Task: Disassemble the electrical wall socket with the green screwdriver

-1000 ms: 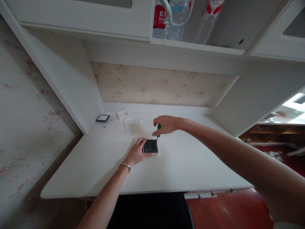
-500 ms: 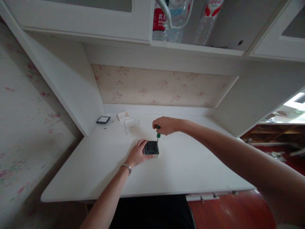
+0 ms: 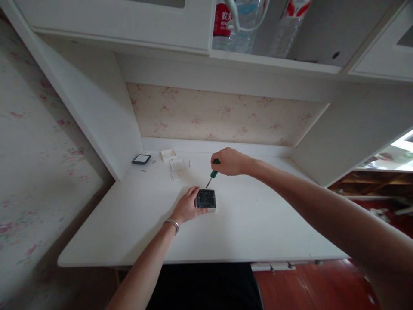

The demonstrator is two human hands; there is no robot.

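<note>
A wall socket [image 3: 206, 198] with a black slotted face and a white box beneath it rests on the white desk [image 3: 258, 215]. My left hand [image 3: 187, 207] is closed around its left side, fingers at the back corner and thumb along the front. In my right hand [image 3: 232, 162] is a screwdriver [image 3: 213, 174] with a green handle, gripped in a fist. Its shaft slants down to the left, and the tip is near the socket's far edge. Whether the tip touches anything is too small to tell.
Toward the back left lie a black frame with a white panel [image 3: 141, 159], a white box [image 3: 167, 155], a white plate [image 3: 177, 165] and a small dark screw [image 3: 143, 171]. A shelf with plastic bottles [image 3: 222, 23] hangs overhead.
The screwdriver tip has left the socket's right side and moved to its far edge. The screwdriver has gone from nearly upright to tilted. My left hand still grips the socket.
</note>
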